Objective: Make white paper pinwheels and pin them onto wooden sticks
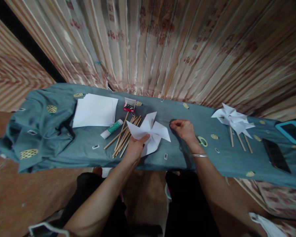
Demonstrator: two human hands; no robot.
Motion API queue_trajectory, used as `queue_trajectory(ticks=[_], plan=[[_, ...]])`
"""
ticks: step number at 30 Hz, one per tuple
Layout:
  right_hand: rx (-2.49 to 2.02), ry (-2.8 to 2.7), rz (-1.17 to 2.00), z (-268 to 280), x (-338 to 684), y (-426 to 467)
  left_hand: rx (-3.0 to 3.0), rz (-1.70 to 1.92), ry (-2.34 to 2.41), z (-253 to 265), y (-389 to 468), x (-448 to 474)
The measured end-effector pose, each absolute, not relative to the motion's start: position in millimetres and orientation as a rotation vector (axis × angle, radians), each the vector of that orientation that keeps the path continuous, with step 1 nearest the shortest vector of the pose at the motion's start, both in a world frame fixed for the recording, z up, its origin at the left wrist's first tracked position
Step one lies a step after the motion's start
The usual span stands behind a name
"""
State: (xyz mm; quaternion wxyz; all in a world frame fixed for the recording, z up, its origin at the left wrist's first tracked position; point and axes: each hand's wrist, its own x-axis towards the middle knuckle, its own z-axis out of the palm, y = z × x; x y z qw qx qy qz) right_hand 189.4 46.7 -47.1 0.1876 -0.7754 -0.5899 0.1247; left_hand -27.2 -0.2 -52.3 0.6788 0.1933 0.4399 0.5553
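A white paper pinwheel (150, 130) is held by my left hand (136, 146), its thumb pressed on the folded paper near the centre. To its right, my right hand (184, 130) is closed in a pinch above the cloth; whatever the fingertips hold is too small to make out. Several wooden sticks (123, 141) lie in a loose pile just left of the pinwheel. Behind them stands a small open red box (129, 105) with small dark metal pieces inside. Scissors with a pale green handle (202, 141) lie partly hidden behind my right wrist.
A stack of white paper (96, 110) and a green-and-white glue stick (112, 129) lie to the left. On the right are pinwheels on sticks (233, 118), a dark phone (276, 154) and a blue-framed tablet (292, 131). A green cloth (84, 154) covers the narrow table before a curtain (162, 49).
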Motion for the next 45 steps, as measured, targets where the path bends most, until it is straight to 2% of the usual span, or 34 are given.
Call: queue_trajectory(ticks=[12, 20, 26, 32, 34, 36, 45], plan=[[-2.023, -1.72, 0.481, -58.1, 218.5, 13.1, 0.397, 1.32, 0.919, -33.3, 5.6, -25.0], [-2.061, -1.802, 0.322, -51.0, 202.3, -0.8, 0.406, 1.293, 0.937, -38.7, 5.9, -21.0], [-2.017, -1.666, 0.301, -52.3, 200.9, -2.2, 0.408, 1.302, 0.924, -40.3, 6.9, -15.7], [-1.778, -1.435, 0.42, -23.9, 200.3, -14.0, 0.468, 1.31, 0.913, -41.3, 6.0, -12.5], [-1.481, -1.343, 0.63, -14.5, 184.4, -22.8, 0.49, 1.291, 0.945, -41.4, 4.8, -11.1], [-1.371, -1.359, 0.735, -11.3, 164.6, -29.6, 0.502, 1.267, 0.974, -41.1, 2.9, -9.4], [-1.368, -1.517, 0.668, -29.4, 142.2, -27.4, 0.618, 1.23, 0.955, -40.5, -6.2, -6.4]])
